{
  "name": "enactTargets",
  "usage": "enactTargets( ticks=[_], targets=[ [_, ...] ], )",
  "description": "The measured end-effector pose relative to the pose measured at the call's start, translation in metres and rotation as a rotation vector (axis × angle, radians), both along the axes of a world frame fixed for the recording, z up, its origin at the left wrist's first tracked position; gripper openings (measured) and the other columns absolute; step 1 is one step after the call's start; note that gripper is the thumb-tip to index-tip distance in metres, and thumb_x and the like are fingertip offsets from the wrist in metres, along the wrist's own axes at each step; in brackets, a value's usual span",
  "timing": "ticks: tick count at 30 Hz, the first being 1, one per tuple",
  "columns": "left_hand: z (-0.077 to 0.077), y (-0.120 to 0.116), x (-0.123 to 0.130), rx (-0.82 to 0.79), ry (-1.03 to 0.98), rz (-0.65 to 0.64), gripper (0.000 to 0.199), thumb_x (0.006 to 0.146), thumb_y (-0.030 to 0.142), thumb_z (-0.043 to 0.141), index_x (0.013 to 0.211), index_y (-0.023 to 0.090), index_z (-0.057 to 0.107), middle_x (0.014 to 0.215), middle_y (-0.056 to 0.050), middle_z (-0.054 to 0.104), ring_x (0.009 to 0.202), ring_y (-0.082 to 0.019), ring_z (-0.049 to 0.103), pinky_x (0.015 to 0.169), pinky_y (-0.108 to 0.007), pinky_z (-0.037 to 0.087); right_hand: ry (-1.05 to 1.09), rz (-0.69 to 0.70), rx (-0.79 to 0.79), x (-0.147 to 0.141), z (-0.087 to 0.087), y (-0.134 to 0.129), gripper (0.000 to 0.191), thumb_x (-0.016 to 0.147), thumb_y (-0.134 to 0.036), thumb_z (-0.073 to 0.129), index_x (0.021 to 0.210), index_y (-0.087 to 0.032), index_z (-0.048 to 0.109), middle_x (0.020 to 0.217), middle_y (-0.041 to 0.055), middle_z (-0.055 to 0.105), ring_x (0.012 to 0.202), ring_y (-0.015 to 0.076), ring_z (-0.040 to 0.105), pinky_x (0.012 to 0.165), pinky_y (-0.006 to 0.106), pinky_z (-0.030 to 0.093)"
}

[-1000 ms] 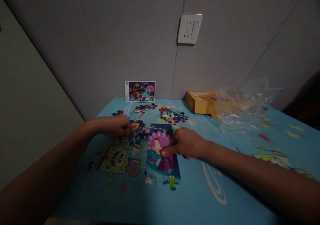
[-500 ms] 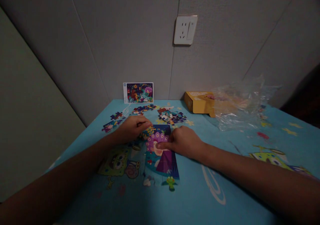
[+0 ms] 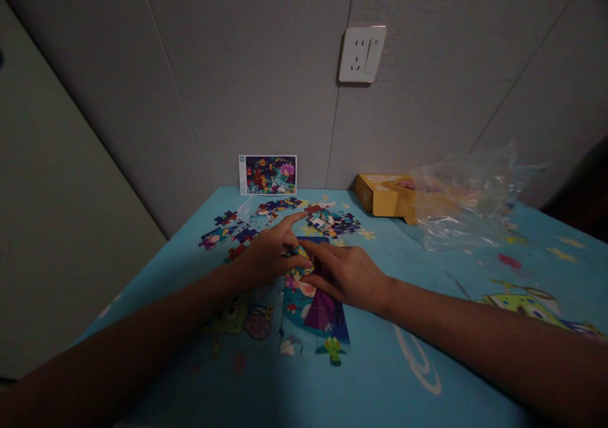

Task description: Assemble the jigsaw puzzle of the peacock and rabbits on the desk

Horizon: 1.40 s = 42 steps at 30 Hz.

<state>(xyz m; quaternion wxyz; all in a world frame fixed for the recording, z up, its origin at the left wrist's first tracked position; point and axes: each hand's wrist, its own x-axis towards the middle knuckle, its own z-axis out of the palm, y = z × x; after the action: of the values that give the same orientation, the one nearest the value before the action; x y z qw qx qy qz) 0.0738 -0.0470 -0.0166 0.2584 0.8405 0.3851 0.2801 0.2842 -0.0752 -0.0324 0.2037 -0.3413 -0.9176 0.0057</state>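
yellow box: print too small | picture card: label illegible | readable text: none

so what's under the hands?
The joined puzzle section: its lower part and a dark strip at the top show. The left hand and right hand cover much between; detail there is hidden.

We get a dim, underexposed view with darkened corners. Thin shadow under the wall socket suggests light from above. We note small glints on the clear plastic bag and murky shade along the near side of the blue tablecloth. Wide-angle stretch toward the edges; we find the puzzle pieces soft in detail.
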Motion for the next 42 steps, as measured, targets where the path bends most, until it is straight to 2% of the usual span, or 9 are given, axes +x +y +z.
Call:
enactTargets(
  ticks=[4,7,9,14,18,22,33,38,42],
  targets=[
    [-0.003,-0.001,0.002,0.021,0.067,0.007,0.083,0.082,0.032,0.073,0.151,0.023,0.029,0.090,0.000,0.071,0.099,-0.022,0.066,0.090,-0.034,0.046,0.092,0.007,-0.086,0.001,-0.001,0.001,0.050,0.094,-0.046,0.053,0.131,-0.013,0.050,0.093,0.0080,0.070,0.074,0.0181,0.063,0.062,0.027,0.039],
    [-0.003,-0.003,0.000,-0.034,0.088,-0.105,0.092,0.082,0.035,0.073,0.155,0.023,0.019,0.105,-0.005,0.073,0.116,-0.025,0.062,0.100,-0.039,0.043,0.192,0.019,-0.178,0.003,-0.002,0.003,0.028,0.092,-0.041,0.052,0.100,-0.015,0.060,0.073,0.0024,0.063,0.061,0.0135,0.055,0.058,0.025,0.034],
    [-0.002,-0.006,-0.002,-0.085,0.128,-0.193,0.115,0.073,0.042,0.080,0.157,0.020,0.006,0.117,-0.012,0.070,0.125,-0.030,0.057,0.104,-0.045,0.041,0.237,0.020,-0.229,0.003,0.000,0.005,0.025,0.092,-0.038,0.050,0.078,-0.017,0.056,0.065,0.0001,0.057,0.056,0.0115,0.049,0.056,0.024,0.032],
    [0.003,-0.016,-0.005,-0.109,0.305,-0.378,0.160,0.046,0.056,0.091,0.154,0.010,-0.018,0.159,-0.031,0.017,0.144,-0.044,0.028,0.113,-0.052,0.031,0.238,-0.130,-0.331,0.004,0.005,0.011,0.012,0.082,-0.027,0.055,0.074,-0.018,0.053,0.056,-0.0032,0.052,0.050,0.0109,0.045,0.053,0.024,0.027],
    [0.007,-0.024,-0.002,-0.096,0.401,-0.441,0.157,0.051,0.061,0.086,0.154,0.008,-0.020,0.162,-0.028,0.000,0.148,-0.044,0.014,0.118,-0.053,0.023,0.192,-0.105,-0.347,0.005,0.007,0.013,0.011,0.074,-0.020,0.054,0.084,-0.016,0.059,0.057,-0.0031,0.055,0.051,0.0124,0.047,0.054,0.024,0.029],
    [0.009,-0.027,0.000,-0.104,0.460,-0.442,0.150,0.056,0.064,0.081,0.154,0.007,-0.017,0.162,-0.027,-0.006,0.149,-0.045,0.004,0.120,-0.057,0.016,0.142,-0.010,-0.297,0.006,0.005,0.012,0.017,0.082,-0.030,0.054,0.083,-0.015,0.062,0.058,-0.0013,0.057,0.050,0.0116,0.046,0.053,0.024,0.028],
    [-0.001,-0.015,-0.004,-0.040,0.380,-0.366,0.148,0.056,0.050,0.082,0.153,0.011,-0.023,0.163,-0.026,-0.003,0.147,-0.047,0.012,0.117,-0.055,0.026,0.283,-0.134,-0.424,0.009,0.005,0.017,0.029,0.087,-0.037,0.049,0.067,-0.017,0.054,0.055,-0.0030,0.048,0.052,0.0104,0.041,0.052,0.024,0.026],
    [0.000,0.000,-0.012,-0.027,0.491,-0.351,0.141,0.058,0.054,0.081,0.156,0.007,-0.009,0.162,-0.027,0.005,0.148,-0.045,0.011,0.120,-0.056,0.017,0.428,-0.183,-0.500,0.008,-0.001,0.022,0.024,0.081,-0.036,0.059,0.094,-0.016,0.061,0.059,-0.0046,0.052,0.052,0.0111,0.045,0.050,0.022,0.029],
    [0.000,0.005,-0.015,0.007,0.481,-0.362,0.132,0.061,0.055,0.081,0.158,0.010,0.004,0.163,-0.023,0.011,0.148,-0.043,0.015,0.121,-0.055,0.014,0.431,-0.135,-0.695,0.012,0.004,0.023,0.022,0.083,-0.038,0.056,0.081,-0.016,0.059,0.055,-0.0033,0.055,0.048,0.0105,0.045,0.046,0.021,0.029]
  ],
)
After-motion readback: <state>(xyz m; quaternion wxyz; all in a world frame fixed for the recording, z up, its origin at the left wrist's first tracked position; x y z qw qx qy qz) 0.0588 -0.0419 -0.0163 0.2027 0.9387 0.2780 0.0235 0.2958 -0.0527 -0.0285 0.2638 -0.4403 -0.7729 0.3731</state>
